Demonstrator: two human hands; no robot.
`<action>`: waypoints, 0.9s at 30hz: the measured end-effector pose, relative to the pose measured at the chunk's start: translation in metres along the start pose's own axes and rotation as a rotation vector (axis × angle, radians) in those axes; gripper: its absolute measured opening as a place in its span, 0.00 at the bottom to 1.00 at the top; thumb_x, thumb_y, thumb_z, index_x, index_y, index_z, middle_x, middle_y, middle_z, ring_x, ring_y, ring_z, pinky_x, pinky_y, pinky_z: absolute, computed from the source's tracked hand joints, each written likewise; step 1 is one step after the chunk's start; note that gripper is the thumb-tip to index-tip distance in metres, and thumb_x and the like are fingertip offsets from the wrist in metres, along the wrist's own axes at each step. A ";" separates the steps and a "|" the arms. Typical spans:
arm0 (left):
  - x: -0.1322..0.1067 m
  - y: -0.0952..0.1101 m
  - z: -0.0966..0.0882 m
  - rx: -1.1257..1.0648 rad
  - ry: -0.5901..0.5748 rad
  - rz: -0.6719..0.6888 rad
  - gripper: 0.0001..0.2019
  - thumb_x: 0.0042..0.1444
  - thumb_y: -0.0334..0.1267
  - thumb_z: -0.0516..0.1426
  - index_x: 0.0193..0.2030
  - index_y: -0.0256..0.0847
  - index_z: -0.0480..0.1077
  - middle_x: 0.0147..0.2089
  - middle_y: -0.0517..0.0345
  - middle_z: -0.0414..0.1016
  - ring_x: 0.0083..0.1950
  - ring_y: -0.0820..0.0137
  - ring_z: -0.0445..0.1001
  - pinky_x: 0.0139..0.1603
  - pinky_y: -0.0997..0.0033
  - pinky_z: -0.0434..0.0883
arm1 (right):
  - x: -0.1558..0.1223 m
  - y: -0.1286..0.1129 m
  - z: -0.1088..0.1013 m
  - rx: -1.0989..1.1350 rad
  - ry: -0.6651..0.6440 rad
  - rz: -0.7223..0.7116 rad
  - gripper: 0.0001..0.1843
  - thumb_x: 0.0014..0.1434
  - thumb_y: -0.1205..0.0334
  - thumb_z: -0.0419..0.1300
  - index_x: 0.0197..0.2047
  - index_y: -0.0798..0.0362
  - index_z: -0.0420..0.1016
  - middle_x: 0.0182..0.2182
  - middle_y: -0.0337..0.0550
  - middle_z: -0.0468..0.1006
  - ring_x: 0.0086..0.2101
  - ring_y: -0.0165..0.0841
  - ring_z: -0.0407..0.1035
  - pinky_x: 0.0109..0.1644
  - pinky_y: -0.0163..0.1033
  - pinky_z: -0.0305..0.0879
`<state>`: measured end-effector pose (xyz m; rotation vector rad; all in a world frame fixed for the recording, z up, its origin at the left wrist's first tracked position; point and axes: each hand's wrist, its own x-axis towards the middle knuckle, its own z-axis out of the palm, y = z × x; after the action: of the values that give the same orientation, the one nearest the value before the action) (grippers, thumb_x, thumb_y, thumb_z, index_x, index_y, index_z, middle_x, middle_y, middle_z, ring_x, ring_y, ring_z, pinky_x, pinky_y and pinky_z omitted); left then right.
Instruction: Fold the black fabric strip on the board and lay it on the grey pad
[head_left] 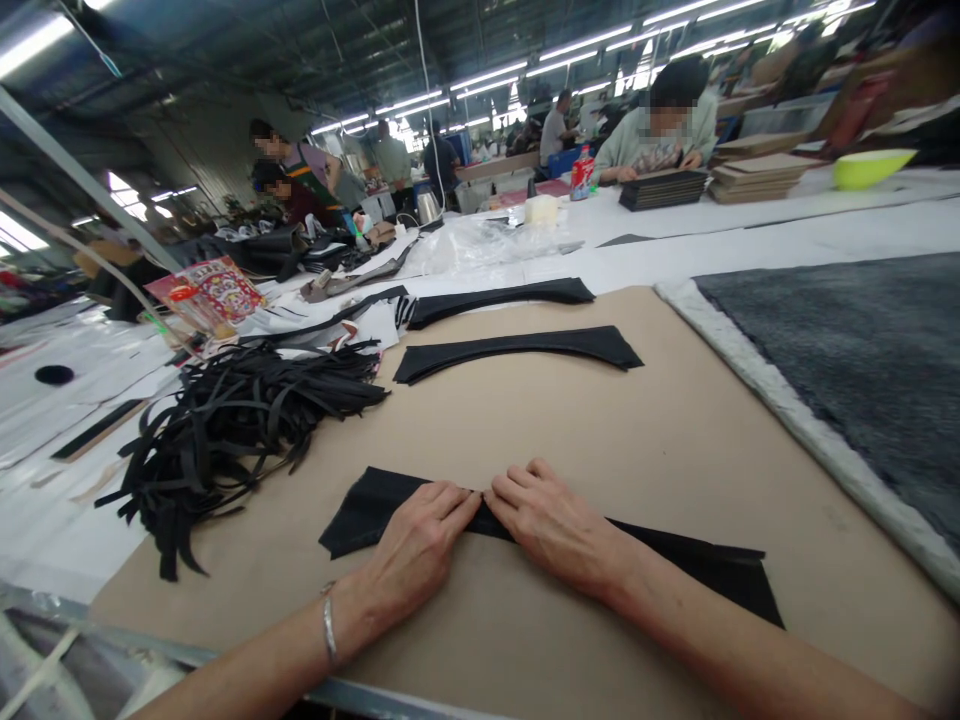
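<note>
A long black fabric piece with flared ends lies on the brown sheet in front of me. My left hand closes its fingers on the upper edge near the middle of this piece. Right beside it, my right hand pinches the same edge, the two hands' fingertips almost touching. The right forearm covers part of the piece's right half. Farther back on the sheet rest two similar curved black pieces, a nearer one and a farther one.
At the left sits a heap of black strips. A grey pad with a white edge lies at the right. Across the table a person handles stacked dark pieces, near a red bottle and a yellow-green bowl.
</note>
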<state>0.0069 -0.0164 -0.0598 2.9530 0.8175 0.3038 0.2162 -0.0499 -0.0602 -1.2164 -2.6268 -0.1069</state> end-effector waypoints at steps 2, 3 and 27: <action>0.000 0.000 0.000 0.007 0.011 0.008 0.18 0.62 0.23 0.48 0.57 0.34 0.66 0.47 0.51 0.72 0.48 0.64 0.68 0.53 0.61 0.70 | -0.004 0.005 0.000 0.003 0.016 -0.024 0.05 0.66 0.70 0.55 0.44 0.58 0.71 0.36 0.43 0.69 0.37 0.37 0.61 0.43 0.44 0.55; 0.000 -0.001 -0.001 0.010 0.009 0.008 0.19 0.62 0.23 0.48 0.58 0.34 0.66 0.47 0.51 0.72 0.47 0.64 0.67 0.52 0.61 0.70 | -0.007 0.008 0.000 0.003 0.023 -0.032 0.05 0.66 0.70 0.55 0.44 0.58 0.71 0.36 0.43 0.69 0.37 0.37 0.61 0.43 0.43 0.55; 0.026 0.023 -0.007 0.094 -0.067 0.013 0.22 0.59 0.21 0.49 0.57 0.43 0.67 0.56 0.51 0.66 0.55 0.62 0.65 0.57 0.58 0.68 | -0.060 0.021 -0.007 0.018 0.017 0.057 0.07 0.66 0.70 0.55 0.46 0.56 0.70 0.37 0.42 0.69 0.38 0.36 0.60 0.43 0.44 0.52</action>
<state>0.0385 -0.0230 -0.0456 3.0375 0.8262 0.1699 0.2713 -0.0821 -0.0693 -1.2772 -2.5704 -0.0833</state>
